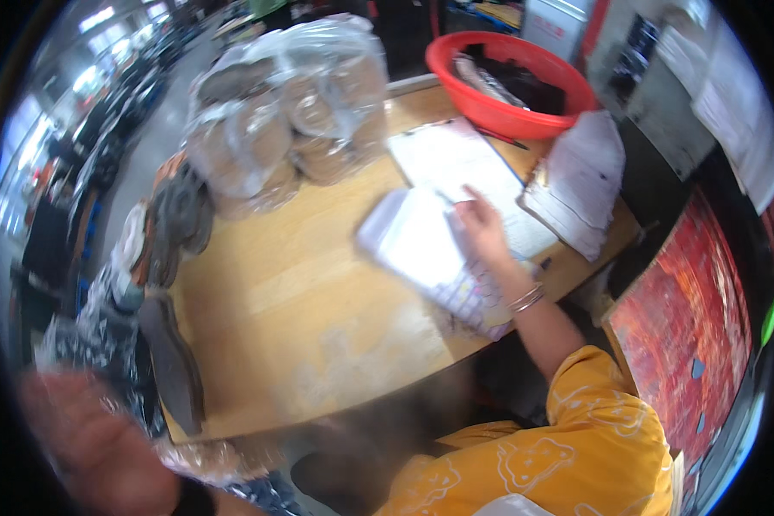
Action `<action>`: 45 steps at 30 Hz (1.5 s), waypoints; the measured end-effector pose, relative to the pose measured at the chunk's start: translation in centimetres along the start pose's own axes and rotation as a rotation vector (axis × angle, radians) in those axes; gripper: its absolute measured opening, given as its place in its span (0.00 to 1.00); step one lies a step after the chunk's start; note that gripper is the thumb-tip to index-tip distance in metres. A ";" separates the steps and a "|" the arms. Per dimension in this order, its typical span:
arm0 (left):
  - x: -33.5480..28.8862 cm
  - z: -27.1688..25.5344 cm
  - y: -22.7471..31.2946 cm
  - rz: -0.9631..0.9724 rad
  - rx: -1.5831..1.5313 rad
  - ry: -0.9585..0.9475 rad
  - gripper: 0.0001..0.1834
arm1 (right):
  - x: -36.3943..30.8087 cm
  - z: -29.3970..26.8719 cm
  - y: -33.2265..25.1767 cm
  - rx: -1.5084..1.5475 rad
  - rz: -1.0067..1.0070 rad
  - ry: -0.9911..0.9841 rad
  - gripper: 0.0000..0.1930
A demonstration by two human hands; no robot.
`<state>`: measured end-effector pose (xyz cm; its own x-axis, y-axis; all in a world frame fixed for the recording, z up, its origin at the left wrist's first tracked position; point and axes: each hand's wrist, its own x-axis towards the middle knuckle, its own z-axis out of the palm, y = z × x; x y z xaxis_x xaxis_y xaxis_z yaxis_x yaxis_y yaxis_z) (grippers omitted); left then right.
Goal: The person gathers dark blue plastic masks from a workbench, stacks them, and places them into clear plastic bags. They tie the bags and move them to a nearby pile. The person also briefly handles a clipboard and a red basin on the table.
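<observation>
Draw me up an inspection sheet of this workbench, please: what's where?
Surface: wooden table, pale, dusty near the front edge.
Job's things: dark flat piece and patterned wrapped bundle at the table's left edge, nearest the left hand.
Clutter: clear bags of round brown pieces at the back; red basin; white sheets under a co-worker's hand in a yellow sleeve; paper stack.
Grippers: left hand blurred at lower left, its grip unclear; right hand not in view.
Cables: nothing seen.
Surroundings: red panel at right; blurred workshop floor at upper left.
</observation>
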<state>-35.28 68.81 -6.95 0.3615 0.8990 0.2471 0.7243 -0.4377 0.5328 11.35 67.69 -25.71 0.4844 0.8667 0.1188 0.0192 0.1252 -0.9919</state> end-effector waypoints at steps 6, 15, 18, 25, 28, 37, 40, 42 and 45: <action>-0.7 22.5 4.4 -0.309 -0.317 -0.248 0.22 | -5.8 3.3 -2.5 -0.214 -0.232 -0.304 0.23; -2.7 25.6 9.2 0.235 -0.921 -0.029 0.40 | -6.5 2.9 -2.4 0.162 0.023 -0.131 0.16; -4.2 26.8 10.8 0.665 -0.541 -0.275 0.27 | -6.4 0.2 -2.2 0.055 -0.095 0.069 0.21; -5.4 28.6 12.0 0.471 -0.361 -0.292 0.26 | -7.1 -6.0 -2.1 -0.519 -0.065 0.075 0.12; -5.5 27.4 12.7 0.487 -0.093 -0.254 0.26 | -11.4 -3.8 -2.4 -1.008 -0.388 -0.093 0.15; -9.0 15.5 -4.4 0.281 -0.208 -0.154 0.39 | -14.6 6.6 -6.3 -0.227 -0.299 -0.694 0.20; -10.0 13.8 -9.4 -0.116 -1.028 -0.046 0.33 | -13.6 5.7 -4.9 -0.449 -0.376 -0.516 0.15; -9.5 13.4 -10.7 -0.106 -0.882 0.252 0.23 | -11.9 3.6 -3.2 -0.445 -0.285 -0.333 0.14; -7.7 13.1 -10.5 -0.021 -0.796 0.309 0.21 | -8.2 -1.3 -1.6 -0.667 -0.434 -0.176 0.14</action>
<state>-38.00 66.26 -25.04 0.0925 0.9209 0.3786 0.0586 -0.3846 0.9212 8.50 59.70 -25.19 0.1704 0.8774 0.4486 0.7171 0.2018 -0.6671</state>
